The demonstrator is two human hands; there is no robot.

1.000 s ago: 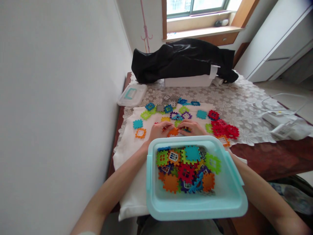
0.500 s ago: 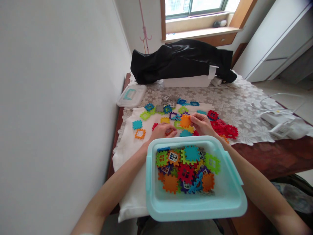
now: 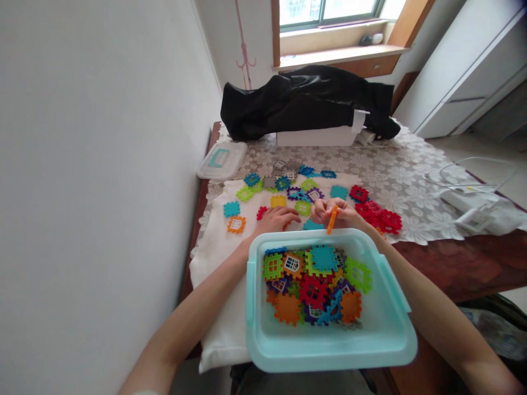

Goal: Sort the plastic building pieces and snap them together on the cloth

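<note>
While the right hand (image 3: pixel 342 213) is pinching an orange tile (image 3: pixel 331 219) edge-on just beyond the far rim of the teal bin (image 3: pixel 329 355), left hand (image 3: pixel 275 218) is lying curled on the white cloth (image 3: pixel 218 258) to its left, its grip impossible to tell, loose tiles (image 3: pixel 284 184) lying scattered farther off.

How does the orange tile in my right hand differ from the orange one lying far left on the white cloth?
The held tile stands upright, edge-on to the camera, pinched in the right hand. The window tile lies flat, face up and untouched, on the white cloth. The window tile shows a white insert, while the held tile's face is hidden. Both are orange.
</note>
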